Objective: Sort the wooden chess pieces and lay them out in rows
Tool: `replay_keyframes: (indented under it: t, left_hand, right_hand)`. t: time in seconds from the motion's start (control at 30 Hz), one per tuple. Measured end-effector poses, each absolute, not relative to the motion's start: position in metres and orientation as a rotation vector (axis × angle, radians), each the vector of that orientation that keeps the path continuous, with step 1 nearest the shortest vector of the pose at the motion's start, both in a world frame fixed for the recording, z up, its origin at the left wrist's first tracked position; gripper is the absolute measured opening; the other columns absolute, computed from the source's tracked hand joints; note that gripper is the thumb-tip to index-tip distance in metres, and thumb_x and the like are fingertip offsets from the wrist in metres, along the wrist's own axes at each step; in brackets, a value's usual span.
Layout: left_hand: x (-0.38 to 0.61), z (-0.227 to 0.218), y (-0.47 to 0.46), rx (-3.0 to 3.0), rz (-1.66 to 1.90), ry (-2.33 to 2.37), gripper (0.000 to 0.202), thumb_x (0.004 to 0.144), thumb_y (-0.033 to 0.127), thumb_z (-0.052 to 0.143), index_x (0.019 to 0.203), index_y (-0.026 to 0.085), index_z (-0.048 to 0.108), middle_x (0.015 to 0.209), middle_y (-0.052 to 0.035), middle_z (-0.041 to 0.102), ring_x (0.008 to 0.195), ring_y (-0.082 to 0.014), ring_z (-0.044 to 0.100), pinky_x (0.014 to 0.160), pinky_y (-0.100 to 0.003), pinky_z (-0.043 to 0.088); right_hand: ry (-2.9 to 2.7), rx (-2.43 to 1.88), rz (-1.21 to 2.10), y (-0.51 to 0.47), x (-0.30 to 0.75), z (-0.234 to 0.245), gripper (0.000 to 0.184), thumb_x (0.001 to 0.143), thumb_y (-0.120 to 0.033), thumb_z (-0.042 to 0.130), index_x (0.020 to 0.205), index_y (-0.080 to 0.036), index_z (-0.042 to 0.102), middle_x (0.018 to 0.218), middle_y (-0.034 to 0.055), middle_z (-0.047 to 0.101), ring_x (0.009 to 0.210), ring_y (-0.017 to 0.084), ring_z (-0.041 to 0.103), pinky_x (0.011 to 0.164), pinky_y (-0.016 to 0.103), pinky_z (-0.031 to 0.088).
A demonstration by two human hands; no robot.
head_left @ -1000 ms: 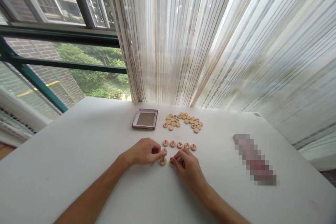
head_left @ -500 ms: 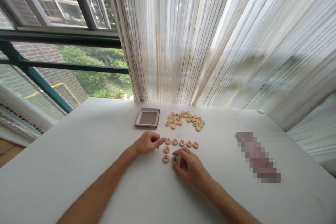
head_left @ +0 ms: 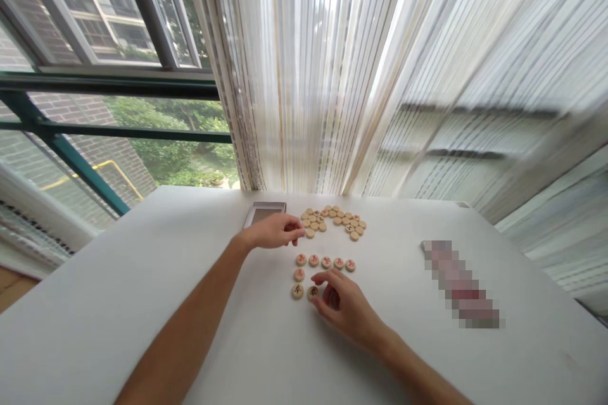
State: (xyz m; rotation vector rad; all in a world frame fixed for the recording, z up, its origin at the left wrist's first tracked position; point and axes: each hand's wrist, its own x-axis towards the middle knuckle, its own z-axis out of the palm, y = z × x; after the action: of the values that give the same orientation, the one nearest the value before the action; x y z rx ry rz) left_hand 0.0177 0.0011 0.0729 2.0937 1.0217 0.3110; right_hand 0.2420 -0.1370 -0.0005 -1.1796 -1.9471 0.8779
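Round wooden chess pieces lie on a white table. A loose pile of pieces sits at the back. In front of it runs a row of red-marked pieces, with one more piece below its left end and two black-marked pieces nearer me. My left hand reaches over the left edge of the pile, fingers pinched together on a piece there. My right hand rests on the table, fingertips curled against the right black-marked piece.
A small shallow box with a brown rim lies left of the pile, partly hidden by my left hand. A blurred-out oblong object lies to the right. Striped curtains and a window stand behind the table's far edge.
My left hand has moved away from the near pieces and back to the pile. My right hand stays by the black-marked piece.
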Motion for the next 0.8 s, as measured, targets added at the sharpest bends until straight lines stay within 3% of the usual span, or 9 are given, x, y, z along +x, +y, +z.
replay_keyframes:
  t: [0.1,0.23,0.43,0.8]
  left_hand:
    - [0.030,0.079,0.018,2.221,0.506,1.144,0.032,0.091,0.046,0.058,0.100,0.017,0.070,0.088,-0.0037,0.073,0.077,-0.0157,0.064,0.070,-0.024,0.047]
    - [0.054,0.063,0.023,2.422,0.601,1.217,0.021,0.091,0.035,0.060,0.097,0.018,0.069,0.091,-0.0043,0.071,0.077,-0.0158,0.063,0.073,-0.027,0.049]
    - [0.085,0.035,0.016,2.642,0.670,1.160,0.022,0.091,0.026,0.062,0.111,0.019,0.066,0.114,-0.0084,0.067,0.112,-0.0240,0.056,0.100,-0.037,0.045]
    - [0.091,0.017,0.019,2.853,0.564,1.032,0.015,0.094,0.021,0.058,0.104,0.019,0.069,0.106,-0.0077,0.068,0.109,-0.0239,0.055,0.098,-0.039,0.046]
  right_hand:
    - [-1.919,-1.150,0.851,-0.135,0.246,0.000,0.016,0.094,-0.025,0.056,0.107,-0.020,0.064,0.095,0.0040,0.063,0.066,0.011,0.059,0.060,0.022,0.048]
    - [-1.885,-1.139,0.771,-0.130,0.252,-0.001,0.015,0.096,-0.024,0.053,0.104,-0.021,0.065,0.088,0.0038,0.066,0.064,0.012,0.059,0.058,0.023,0.047]
    - [-1.893,-1.156,0.690,-0.127,0.261,0.000,0.017,0.097,-0.026,0.050,0.100,-0.022,0.066,0.081,0.0041,0.065,0.066,0.014,0.059,0.059,0.025,0.046]
    - [-1.868,-1.166,0.635,-0.123,0.268,0.006,0.018,0.098,-0.025,0.049,0.099,-0.023,0.067,0.076,0.0016,0.062,0.060,0.013,0.052,0.063,0.027,0.046]
